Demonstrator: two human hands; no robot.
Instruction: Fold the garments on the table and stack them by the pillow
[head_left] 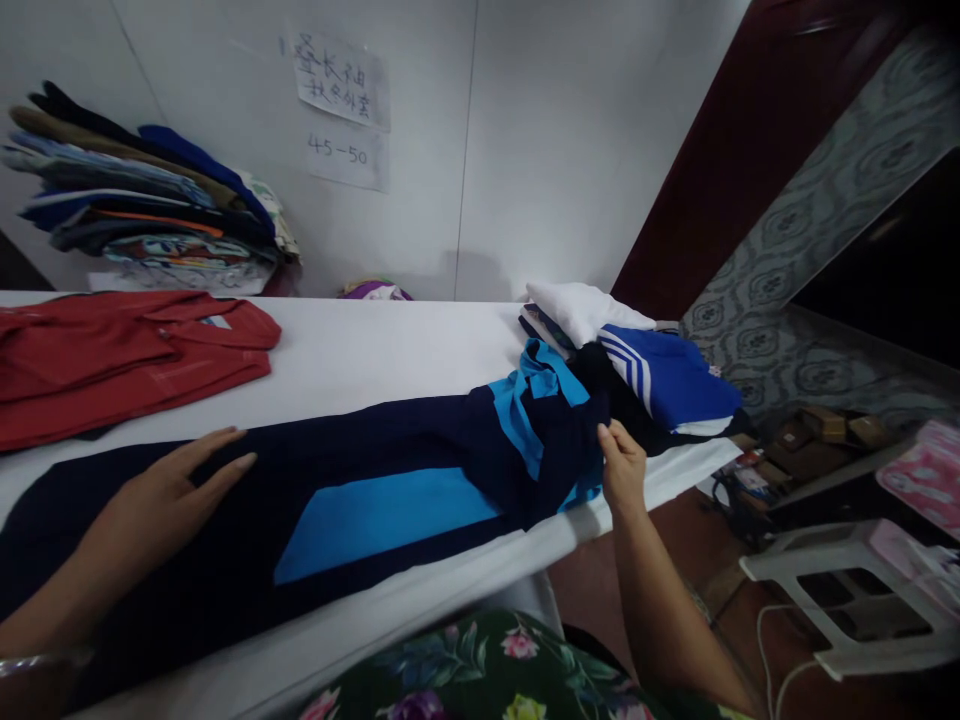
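A long navy garment (375, 430) with light-blue panels lies stretched across the white-covered table. Its right end is bunched, with light-blue strips twisted on top. My left hand (161, 500) rests on the left part of the garment, its fingers spread and nothing gripped. At the bunched end, my right hand (624, 462) pinches the dark cloth between thumb and fingers. Folds hide the garment's full shape.
A red garment (127, 360) lies on the left of the table (390, 345). Folded clothes (150, 190) are stacked behind it. At the right end sit a white cloth (585, 312) and a blue striped garment (671, 380). A white stool (847, 590) stands below right.
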